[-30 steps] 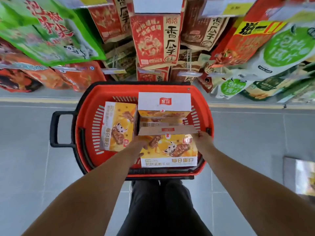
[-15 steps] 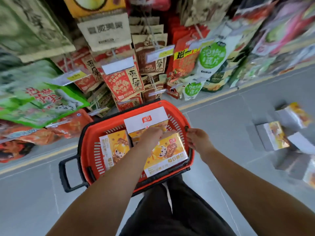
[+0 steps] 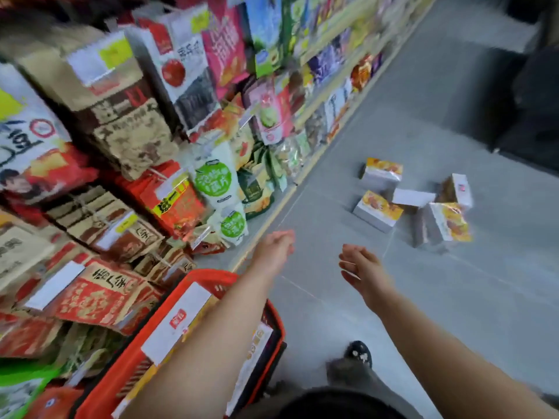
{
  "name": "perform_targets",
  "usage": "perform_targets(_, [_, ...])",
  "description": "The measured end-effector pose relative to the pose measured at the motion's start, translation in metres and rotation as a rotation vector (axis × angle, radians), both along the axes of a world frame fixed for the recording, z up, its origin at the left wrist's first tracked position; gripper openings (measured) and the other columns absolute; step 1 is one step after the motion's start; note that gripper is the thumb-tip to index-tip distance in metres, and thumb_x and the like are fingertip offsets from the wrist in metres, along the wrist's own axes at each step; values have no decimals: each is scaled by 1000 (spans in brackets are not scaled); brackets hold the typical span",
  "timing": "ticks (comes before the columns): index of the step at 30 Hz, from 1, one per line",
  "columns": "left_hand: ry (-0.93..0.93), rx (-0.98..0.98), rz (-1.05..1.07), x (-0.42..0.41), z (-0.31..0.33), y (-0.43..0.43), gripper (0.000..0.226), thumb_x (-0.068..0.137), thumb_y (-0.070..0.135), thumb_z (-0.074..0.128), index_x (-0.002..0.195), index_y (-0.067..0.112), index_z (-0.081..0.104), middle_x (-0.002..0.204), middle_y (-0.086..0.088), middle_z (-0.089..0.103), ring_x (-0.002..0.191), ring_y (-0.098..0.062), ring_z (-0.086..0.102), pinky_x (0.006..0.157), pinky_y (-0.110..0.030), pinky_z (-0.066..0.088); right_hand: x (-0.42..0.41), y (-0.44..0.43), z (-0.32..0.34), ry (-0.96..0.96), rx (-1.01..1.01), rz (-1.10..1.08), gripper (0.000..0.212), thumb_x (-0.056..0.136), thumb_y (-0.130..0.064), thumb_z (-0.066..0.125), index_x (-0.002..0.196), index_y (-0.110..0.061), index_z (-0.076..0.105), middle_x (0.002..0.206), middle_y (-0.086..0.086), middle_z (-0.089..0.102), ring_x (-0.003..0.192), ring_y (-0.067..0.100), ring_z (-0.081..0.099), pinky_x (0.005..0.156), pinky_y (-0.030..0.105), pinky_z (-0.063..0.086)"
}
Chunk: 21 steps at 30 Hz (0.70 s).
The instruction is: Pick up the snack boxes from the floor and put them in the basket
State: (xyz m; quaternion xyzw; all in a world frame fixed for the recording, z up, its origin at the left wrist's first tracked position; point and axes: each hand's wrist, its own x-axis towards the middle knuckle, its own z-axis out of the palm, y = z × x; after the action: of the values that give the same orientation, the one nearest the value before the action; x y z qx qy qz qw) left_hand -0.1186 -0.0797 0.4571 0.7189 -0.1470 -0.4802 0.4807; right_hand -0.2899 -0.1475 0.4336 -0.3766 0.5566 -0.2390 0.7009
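Head view: left hand (image 3: pixel 276 247) empty, fingers loosely curled; right hand (image 3: pixel 361 269) empty, fingers spread. Snack boxes (image 3: pixel 413 201) lay scattered on floor (image 3: pixel 453 297) well ahead of both hands, nearest (image 3: pixel 378 210) beyond right fingertips. Basket (image 3: pixel 273 325) sat under left forearm, boxes already inside. Boxes looked light, stiff cardboard, glossy, possibly slippery; judged best gripped across opposite narrow sides

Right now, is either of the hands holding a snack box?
No, the left hand and right hand are both empty, stretched out above the floor, apart from the snack boxes lying ahead.
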Motion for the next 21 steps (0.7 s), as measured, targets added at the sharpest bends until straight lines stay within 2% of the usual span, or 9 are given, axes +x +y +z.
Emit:
perform_targets(4, [21, -39, -96, -67, 0, -70, 20, 96, 11, 45, 107, 20, 59, 97, 1, 61, 78, -7, 57, 62, -22, 37, -74, -52, 5, -18, -38, -100, 1, 92, -18, 61, 91, -18, 62, 82, 0, 60, 71, 12, 57, 73, 24, 46])
perform_targets(6, [25, -57, -103, -99, -1, -102, 21, 96, 10, 44, 104, 19, 60, 92, 4, 61, 76, -5, 57, 62, -23, 37, -107, -80, 6, -1, -40, -147, 2, 92, -19, 62, 90, -17, 62, 83, 1, 60, 73, 13, 57, 73, 24, 47])
perform_targets(10, [48, -74, -51, -148, -7, -152, 25, 93, 5, 44, 82, 23, 58, 83, 7, 60, 72, -6, 57, 62, -22, 37, -162, -129, 0, 22, -48, -211, 5, 91, -20, 62, 89, -15, 60, 83, 2, 60, 73, 14, 57, 72, 25, 46])
perform_targets(17, [70, 11, -91, -201, -24, -224, 26, 92, 4, 44, 80, 23, 57, 81, 7, 60, 72, -6, 57, 63, -23, 38, -223, -193, -17, 31, 20, -299, 8, 92, -21, 62, 86, -18, 57, 85, 2, 60, 76, 14, 57, 72, 25, 46])
perform_targets(21, [50, 74, -139, -208, -35, -278, 26, 91, 4, 43, 81, 23, 58, 86, 5, 61, 74, -6, 57, 65, -23, 39, -237, -233, -33, 32, 83, -359, 10, 91, -21, 63, 93, -13, 58, 89, 7, 60, 68, 15, 51, 69, 24, 47])
